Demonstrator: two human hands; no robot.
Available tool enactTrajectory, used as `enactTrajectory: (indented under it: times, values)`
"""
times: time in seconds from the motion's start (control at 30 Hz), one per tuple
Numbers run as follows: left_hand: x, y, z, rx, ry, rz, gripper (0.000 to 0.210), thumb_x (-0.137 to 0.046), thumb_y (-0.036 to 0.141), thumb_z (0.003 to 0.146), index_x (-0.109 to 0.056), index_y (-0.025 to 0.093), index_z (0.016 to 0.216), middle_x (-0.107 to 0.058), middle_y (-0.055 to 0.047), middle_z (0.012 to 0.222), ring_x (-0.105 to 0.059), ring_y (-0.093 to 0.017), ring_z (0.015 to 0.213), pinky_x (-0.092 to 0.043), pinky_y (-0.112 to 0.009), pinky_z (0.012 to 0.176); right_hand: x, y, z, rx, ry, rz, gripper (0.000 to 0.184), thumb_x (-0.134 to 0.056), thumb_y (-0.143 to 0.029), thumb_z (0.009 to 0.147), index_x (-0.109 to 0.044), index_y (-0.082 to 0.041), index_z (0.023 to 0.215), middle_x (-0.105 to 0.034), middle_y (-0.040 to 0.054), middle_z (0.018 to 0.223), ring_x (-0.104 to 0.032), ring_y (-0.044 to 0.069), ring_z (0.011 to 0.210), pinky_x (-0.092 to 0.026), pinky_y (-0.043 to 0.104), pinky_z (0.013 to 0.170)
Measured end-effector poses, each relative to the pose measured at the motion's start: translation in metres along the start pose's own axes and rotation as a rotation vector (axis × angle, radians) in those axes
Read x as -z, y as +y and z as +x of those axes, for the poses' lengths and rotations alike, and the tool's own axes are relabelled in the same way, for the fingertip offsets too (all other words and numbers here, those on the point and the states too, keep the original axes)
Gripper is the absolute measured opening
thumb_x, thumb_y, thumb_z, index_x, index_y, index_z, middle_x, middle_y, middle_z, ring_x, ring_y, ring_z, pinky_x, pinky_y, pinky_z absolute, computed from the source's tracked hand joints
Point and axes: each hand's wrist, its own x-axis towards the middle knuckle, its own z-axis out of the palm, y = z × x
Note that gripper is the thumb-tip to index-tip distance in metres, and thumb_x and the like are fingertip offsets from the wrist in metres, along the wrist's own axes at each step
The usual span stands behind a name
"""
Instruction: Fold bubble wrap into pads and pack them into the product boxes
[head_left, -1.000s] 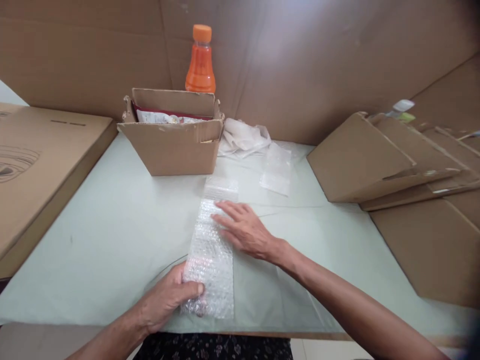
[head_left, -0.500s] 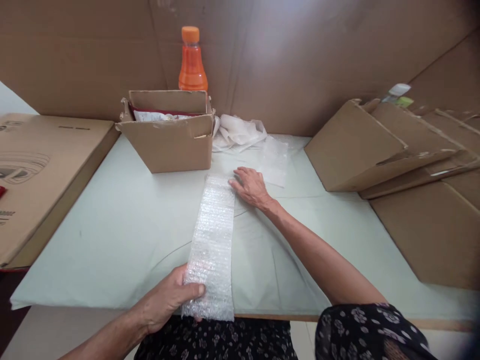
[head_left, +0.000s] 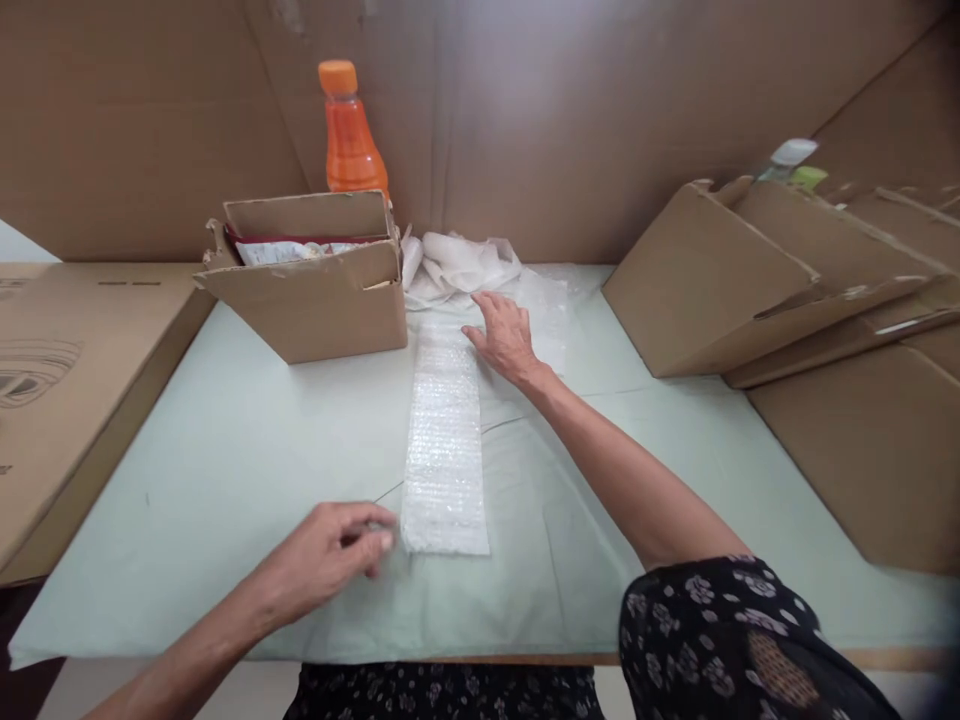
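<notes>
Where the bubble wrap [head_left: 446, 450] lies: flat on the cloth [head_left: 247, 430], lengthwise from near to far.
Your left hand [head_left: 326, 555]: empty, unclenched, fingers loosely curled, just left of the wrap's near end.
Your right hand [head_left: 506, 338]: fingers parted, grasping nothing, at the wrap's far right edge; contact unclear.
Box [head_left: 330, 320]: far left of the wrap, with the bottle [head_left: 351, 145] behind it.
</notes>
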Motion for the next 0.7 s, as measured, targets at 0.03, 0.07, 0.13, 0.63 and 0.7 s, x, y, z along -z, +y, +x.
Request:
enactTrajectory:
  times: [0.03, 0.07, 0.13, 0.63, 0.7]
  values:
    - [0.005, 0.0, 0.001, -0.06, 0.135, 0.111, 0.044, -0.054, 0.052, 0.094, -0.072, 0.017, 0.114, -0.074, -0.007, 0.081, -0.069, -0.022, 0.078, -0.056, -0.034, 0.072, -0.001, -0.002, -0.004, 0.027, 0.006, 0.006, 0.054, -0.059, -0.027, 0.094, -0.054, -0.014, 0.145, -0.053, 0.0186, 0.153, -0.048, 0.036, 0.136, -0.038, 0.052, 0.107]
    - [0.008, 0.002, 0.006, -0.157, 0.262, 0.213, 0.04, -0.052, 0.047, 0.096, -0.072, 0.018, 0.115, -0.075, -0.007, 0.088, -0.07, -0.023, 0.084, -0.057, -0.035, 0.074, -0.003, -0.005, -0.01, 0.068, 0.001, 0.011, 0.052, -0.057, -0.027, 0.095, -0.055, -0.015, 0.145, -0.053, 0.0176, 0.153, -0.048, 0.035, 0.137, -0.039, 0.05, 0.108]
    - [0.008, 0.007, 0.024, -0.419, 0.457, 0.418, 0.034, -0.049, 0.035, 0.098, -0.072, 0.02, 0.117, -0.076, -0.01, 0.108, -0.07, -0.027, 0.105, -0.058, -0.04, 0.087, -0.006, -0.015, -0.019, 0.165, -0.048, 0.01, 0.051, -0.056, -0.026, 0.096, -0.055, -0.016, 0.146, -0.052, 0.0163, 0.155, -0.047, 0.033, 0.14, -0.039, 0.049, 0.11]
    - [-0.036, -0.007, 0.1, -0.699, 0.404, 1.148, 0.064, -0.054, 0.047, 0.099, -0.045, 0.015, 0.154, -0.037, -0.022, 0.164, -0.031, -0.04, 0.155, -0.021, -0.057, 0.126, -0.045, 0.001, 0.01, 0.323, -0.355, -0.04, 0.064, -0.038, -0.052, 0.106, -0.04, -0.017, 0.159, -0.034, 0.0138, 0.168, -0.029, 0.03, 0.156, -0.024, 0.05, 0.124]
    - [-0.034, -0.006, 0.1, -0.69, 0.388, 1.112, 0.063, -0.054, 0.045, 0.099, -0.046, 0.015, 0.154, -0.035, -0.022, 0.165, -0.029, -0.04, 0.156, -0.022, -0.058, 0.127, -0.044, -0.002, 0.012, 0.311, -0.338, -0.023, 0.061, -0.042, -0.049, 0.105, -0.043, -0.016, 0.157, -0.035, 0.0142, 0.167, -0.03, 0.03, 0.155, -0.025, 0.05, 0.124]
